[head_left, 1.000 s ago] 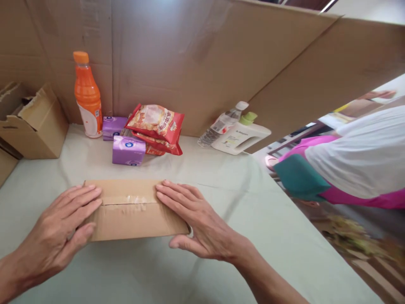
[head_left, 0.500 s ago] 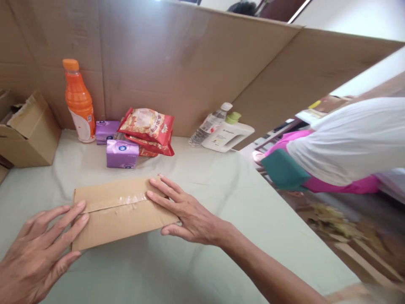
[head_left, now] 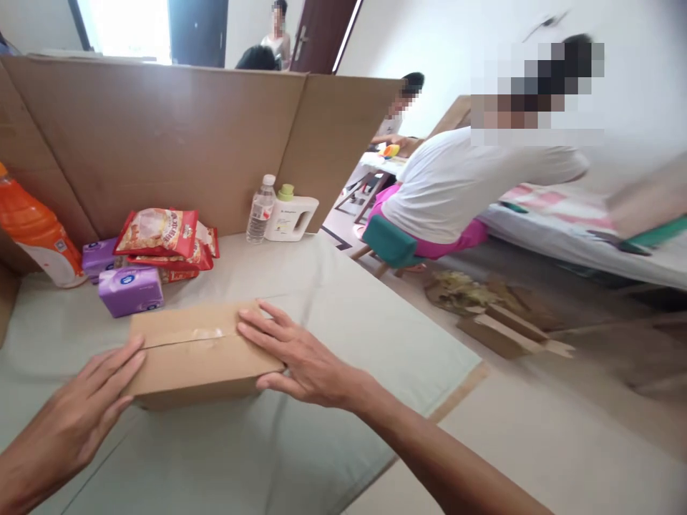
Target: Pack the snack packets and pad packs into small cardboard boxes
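A closed cardboard box (head_left: 193,372) with clear tape over its top seam is on the cloth-covered table in front of me. My left hand (head_left: 99,400) grips its left end, fingertips over the top edge and thumb low at the side. At the right end, my right hand (head_left: 295,357) has its fingers lying on the top and its thumb at the near corner. The box is held between both hands. Behind it are purple tissue packs (head_left: 130,290) and red snack bags (head_left: 158,232).
An orange bottle (head_left: 40,232) leans in view at the left. A clear water bottle (head_left: 261,211) and a white jug (head_left: 287,218) stand by the cardboard partition (head_left: 177,136). One person (head_left: 451,179) sits on a green chair (head_left: 389,239); an open carton (head_left: 504,332) lies on the floor.
My view has swung right and up, bringing more of the room and other people into sight. Both hands stay on the box, whose near side now shows more.
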`<state>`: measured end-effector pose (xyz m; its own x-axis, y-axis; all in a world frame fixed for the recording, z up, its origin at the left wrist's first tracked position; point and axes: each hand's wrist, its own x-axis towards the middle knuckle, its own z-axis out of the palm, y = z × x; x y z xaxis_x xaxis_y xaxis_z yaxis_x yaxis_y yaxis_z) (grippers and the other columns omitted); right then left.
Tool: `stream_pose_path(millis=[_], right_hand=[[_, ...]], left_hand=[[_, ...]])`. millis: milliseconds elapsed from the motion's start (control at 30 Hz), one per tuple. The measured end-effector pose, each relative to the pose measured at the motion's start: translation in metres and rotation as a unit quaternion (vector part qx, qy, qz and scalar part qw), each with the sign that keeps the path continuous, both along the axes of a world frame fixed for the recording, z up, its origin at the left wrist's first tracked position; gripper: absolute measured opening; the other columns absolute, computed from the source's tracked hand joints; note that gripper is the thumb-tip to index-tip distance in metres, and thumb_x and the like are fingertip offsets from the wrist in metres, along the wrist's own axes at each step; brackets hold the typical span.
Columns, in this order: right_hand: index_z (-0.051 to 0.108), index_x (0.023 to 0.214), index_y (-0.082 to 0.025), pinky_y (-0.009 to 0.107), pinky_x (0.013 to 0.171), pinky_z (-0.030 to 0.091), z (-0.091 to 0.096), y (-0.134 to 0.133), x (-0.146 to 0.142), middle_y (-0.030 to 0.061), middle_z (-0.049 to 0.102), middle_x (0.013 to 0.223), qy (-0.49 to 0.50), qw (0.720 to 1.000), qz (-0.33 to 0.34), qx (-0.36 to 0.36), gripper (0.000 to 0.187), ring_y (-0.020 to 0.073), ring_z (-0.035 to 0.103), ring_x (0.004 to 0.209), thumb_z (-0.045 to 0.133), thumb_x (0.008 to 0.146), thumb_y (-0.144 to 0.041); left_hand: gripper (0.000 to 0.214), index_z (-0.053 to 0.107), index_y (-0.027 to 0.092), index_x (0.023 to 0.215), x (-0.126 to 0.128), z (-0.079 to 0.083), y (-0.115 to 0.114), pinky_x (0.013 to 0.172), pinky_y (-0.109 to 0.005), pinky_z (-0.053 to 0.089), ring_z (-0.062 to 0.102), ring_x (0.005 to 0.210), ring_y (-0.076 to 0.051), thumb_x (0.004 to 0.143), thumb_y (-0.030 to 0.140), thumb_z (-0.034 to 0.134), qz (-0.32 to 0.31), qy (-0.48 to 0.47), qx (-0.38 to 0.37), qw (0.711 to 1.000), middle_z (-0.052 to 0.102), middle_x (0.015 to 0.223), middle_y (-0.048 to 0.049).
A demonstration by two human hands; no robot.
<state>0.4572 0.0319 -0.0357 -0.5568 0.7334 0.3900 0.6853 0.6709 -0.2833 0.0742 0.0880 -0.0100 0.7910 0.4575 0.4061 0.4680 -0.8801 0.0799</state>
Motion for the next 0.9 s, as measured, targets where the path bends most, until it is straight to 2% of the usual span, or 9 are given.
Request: stream_pose_path(millis=[67,133,233,333,433,533,700,800,900], right_hand=[[0.038,0.158,-0.017,0.056,0.124,0.03,-0.007,-0.022,0.04,0.0158,0.041,0.162,-0.002,0.997,-0.083,0.004,0.073,0.0316,0.023,0.156,0.05,0.099,-0.059],[0.038,0.158,-0.022,0.056,0.121,0.037,-0.018,-0.041,0.081,0.013,0.04,0.163,0.0,0.985,-0.174,0.015,0.068,0.0321,0.025,0.155,0.052,0.1,-0.054],[0.044,0.155,-0.025,0.057,0.118,0.04,-0.036,-0.053,0.137,0.0119,0.045,0.16,0.016,0.95,-0.309,0.043,0.06,0.0326,0.036,0.15,0.049,0.101,-0.051],[0.057,0.145,-0.021,0.058,0.117,0.039,-0.049,-0.038,0.174,0.014,0.053,0.152,0.039,0.891,-0.447,0.075,0.059,0.0352,0.045,0.142,0.045,0.1,-0.056],[0.063,0.136,-0.014,0.057,0.114,0.041,-0.05,-0.007,0.19,0.0179,0.057,0.146,0.029,0.836,-0.542,0.082,0.062,0.0384,0.048,0.137,0.043,0.098,-0.058],[0.064,0.134,-0.012,0.057,0.105,0.046,-0.041,0.024,0.187,0.0187,0.056,0.147,-0.016,0.8,-0.596,0.058,0.057,0.0402,0.048,0.132,0.042,0.099,-0.052],[0.064,0.131,-0.014,0.054,0.086,0.048,-0.02,0.054,0.174,0.0202,0.06,0.139,-0.092,0.761,-0.642,0.013,0.051,0.0416,0.05,0.122,0.042,0.101,-0.048],[0.065,0.128,-0.012,0.054,0.081,0.046,-0.013,0.064,0.171,0.0228,0.061,0.133,-0.111,0.756,-0.645,-0.002,0.051,0.0422,0.05,0.117,0.04,0.101,-0.048],[0.066,0.125,-0.011,0.056,0.081,0.044,-0.01,0.069,0.169,0.0243,0.061,0.132,-0.118,0.758,-0.642,-0.002,0.052,0.0444,0.052,0.115,0.039,0.101,-0.047]], left_hand=[[0.053,0.041,0.023,0.154,0.056,0.001,0.025,0.112,-0.036,0.049,0.056,0.136,-0.025,0.102,0.021,0.044,-0.044,0.012,-0.022,0.999,0.052,0.155,-0.0111],[0.046,0.05,0.015,0.147,0.124,0.003,0.053,0.11,-0.042,0.05,0.055,0.136,-0.027,0.104,0.019,0.034,-0.085,0.072,-0.058,0.992,0.051,0.153,-0.0164],[0.043,0.053,0.016,0.142,0.234,0.006,0.096,0.11,-0.043,0.05,0.056,0.134,-0.025,0.103,0.016,0.035,-0.123,0.115,-0.067,0.983,0.051,0.154,-0.0145],[0.035,0.057,0.019,0.136,0.335,0.01,0.136,0.105,-0.049,0.052,0.059,0.127,-0.027,0.101,0.025,0.054,-0.131,0.147,-0.071,0.978,0.054,0.148,-0.0124],[0.041,0.058,0.019,0.133,0.405,0.013,0.168,0.103,-0.053,0.052,0.06,0.123,-0.028,0.097,0.036,0.065,-0.119,0.17,-0.067,0.976,0.057,0.141,-0.012],[0.042,0.058,0.018,0.133,0.443,0.013,0.187,0.104,-0.054,0.051,0.059,0.124,-0.029,0.097,0.037,0.064,-0.085,0.176,-0.053,0.979,0.057,0.141,-0.012],[0.045,0.056,0.019,0.136,0.467,0.007,0.195,0.109,-0.058,0.046,0.054,0.131,-0.031,0.095,0.037,0.066,-0.025,0.147,-0.024,0.989,0.052,0.146,-0.0124],[0.052,0.052,0.021,0.142,0.463,-0.008,0.176,0.113,-0.062,0.04,0.046,0.139,-0.035,0.095,0.036,0.067,0.007,0.11,-0.017,0.994,0.044,0.154,-0.0127],[0.064,0.041,0.016,0.15,0.43,-0.033,0.135,0.118,-0.061,0.034,0.036,0.147,-0.038,0.092,0.025,0.066,0.004,0.086,-0.024,0.996,0.033,0.162,-0.0184]])
